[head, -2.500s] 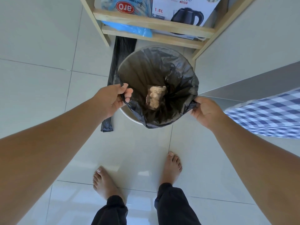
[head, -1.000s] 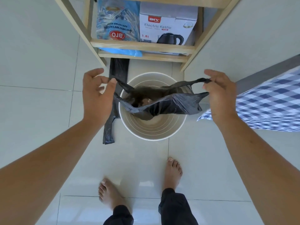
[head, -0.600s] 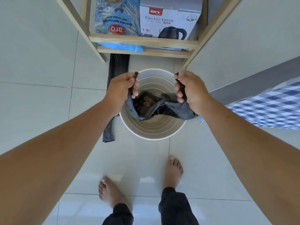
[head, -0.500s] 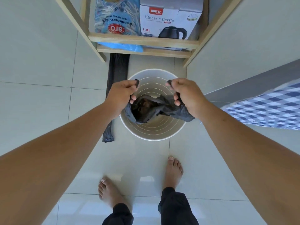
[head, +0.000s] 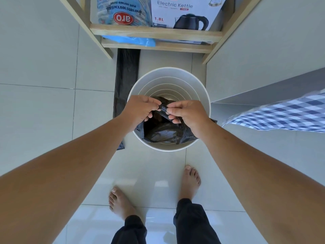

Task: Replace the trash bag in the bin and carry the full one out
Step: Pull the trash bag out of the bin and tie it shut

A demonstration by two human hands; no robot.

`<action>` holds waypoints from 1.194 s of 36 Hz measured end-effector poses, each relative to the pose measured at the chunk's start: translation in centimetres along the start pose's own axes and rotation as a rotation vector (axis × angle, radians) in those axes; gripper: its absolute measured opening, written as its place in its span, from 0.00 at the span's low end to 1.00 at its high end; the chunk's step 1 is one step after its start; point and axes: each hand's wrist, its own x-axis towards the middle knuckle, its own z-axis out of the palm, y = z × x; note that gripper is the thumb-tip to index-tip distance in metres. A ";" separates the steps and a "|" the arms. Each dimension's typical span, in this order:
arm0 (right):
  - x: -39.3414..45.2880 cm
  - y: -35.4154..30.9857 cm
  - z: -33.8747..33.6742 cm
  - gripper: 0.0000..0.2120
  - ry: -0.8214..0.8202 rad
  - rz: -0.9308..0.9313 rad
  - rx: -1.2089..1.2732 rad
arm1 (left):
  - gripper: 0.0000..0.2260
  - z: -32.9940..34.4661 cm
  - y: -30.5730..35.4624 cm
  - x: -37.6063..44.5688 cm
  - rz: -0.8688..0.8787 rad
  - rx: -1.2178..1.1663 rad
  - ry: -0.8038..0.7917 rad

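We saw one round white plastic bin (head: pixel 204 95) on the tiled floor (head: pixel 44 106), with one black plastic trash bag (head: pixel 163 132) inside it. Our left hand (head: pixel 140 110) and right hand (head: pixel 189 113) pinched its two handles together. A second black bag (head: pixel 125 76) lay flat just left of the bin.

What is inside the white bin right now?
The black trash bag, its top pinched together by the left hand and right hand. The bin shows bare ribbed wall; the bag's contents are hidden.
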 end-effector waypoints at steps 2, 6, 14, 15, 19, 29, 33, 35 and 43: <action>0.1 0.2 0.0 0.06 0.007 0.016 0.021 | 0.07 0.3 0.1 0.1 -0.004 -0.013 -0.020; 0.4 0.0 -0.3 0.14 0.039 0.034 0.068 | 0.11 0.3 0.4 0.0 0.037 0.016 -0.099; 0.8 -0.3 -0.2 0.16 -0.093 0.231 0.234 | 0.10 0.4 0.2 0.3 0.107 0.047 -0.096; 0.8 -0.4 -0.2 0.15 -0.120 0.226 0.226 | 0.10 0.5 0.3 0.3 0.112 0.051 -0.093; 0.4 -0.7 0.0 0.08 -0.039 0.083 0.101 | 0.05 0.8 0.6 0.2 0.064 0.009 -0.116; 0.1 -2.1 0.3 0.05 0.095 -0.121 -0.106 | 0.06 0.1 1.5 -0.2 -0.011 -0.053 -0.257; -0.1 -2.7 0.0 0.07 -0.031 0.081 0.055 | 0.05 -0.2 1.6 -0.5 0.110 -0.018 -0.242; -0.3 -2.9 0.0 0.04 -0.084 0.156 0.070 | 0.04 -0.3 1.6 -0.8 0.162 0.000 -0.233; -0.7 -3.9 0.0 0.03 0.035 0.125 0.176 | 0.07 0.2 1.3 -1.1 0.130 -0.087 -0.195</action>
